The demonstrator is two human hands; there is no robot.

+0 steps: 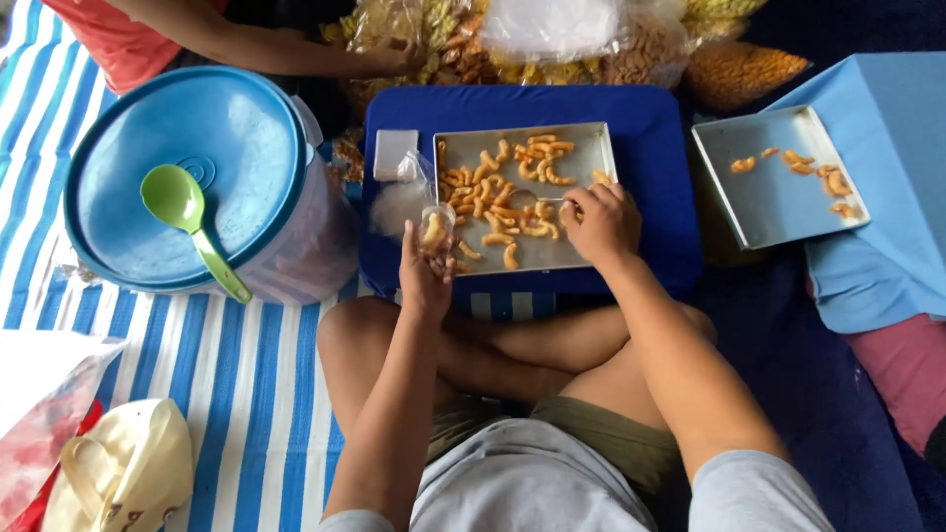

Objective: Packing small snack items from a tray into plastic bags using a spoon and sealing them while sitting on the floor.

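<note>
A metal tray (583,163) on a blue box holds several orange curled snacks (493,187). My left hand (424,271) holds a small clear plastic bag (435,229) with a few snacks in it at the tray's near left edge. My right hand (601,225) rests over the tray's right side, fingers pinched on a thin metal utensil (552,200) that reaches among the snacks. I sit cross-legged just below the tray.
A big blue lidded tub (187,177) with a green spoon (187,222) on it stands at left. A second metal tray (778,182) with a few snacks sits at right. Bags of snacks (552,44) lie behind, where another person's arm (286,49) reaches.
</note>
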